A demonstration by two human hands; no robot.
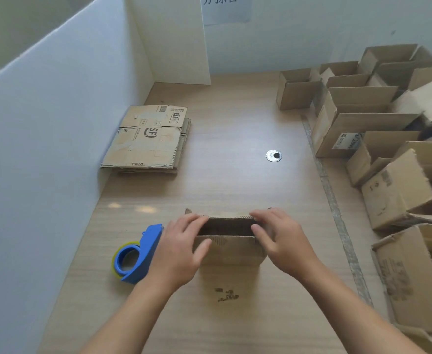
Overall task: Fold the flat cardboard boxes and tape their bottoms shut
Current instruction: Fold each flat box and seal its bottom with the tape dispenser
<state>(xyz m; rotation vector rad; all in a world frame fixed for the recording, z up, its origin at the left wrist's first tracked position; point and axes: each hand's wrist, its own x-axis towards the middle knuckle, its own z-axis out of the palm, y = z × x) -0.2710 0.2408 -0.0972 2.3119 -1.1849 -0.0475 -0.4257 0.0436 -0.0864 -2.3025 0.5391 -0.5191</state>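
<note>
A small cardboard box stands at the near middle of the worktop, its upward end not yet closed: a dark gap shows between the near wall and a flap on the far side. Both hands are on it. The left hand lies over the left end, fingers spread and fairly straight, thumb against the near face. The right hand lies over the right end, fingers reaching to the far flap. They seem to press rather than clasp. This looks like the folding step, with the bottom flaps being brought in and no tape on them yet. The next move likely calls for pressing the flaps flat so the edges meet, holding them down with one hand and freeing the other for the blue tape dispenser, which rests just left of the left hand. A stack of flat boxes waits at the far left, and folded boxes crowd the right side.
</note>
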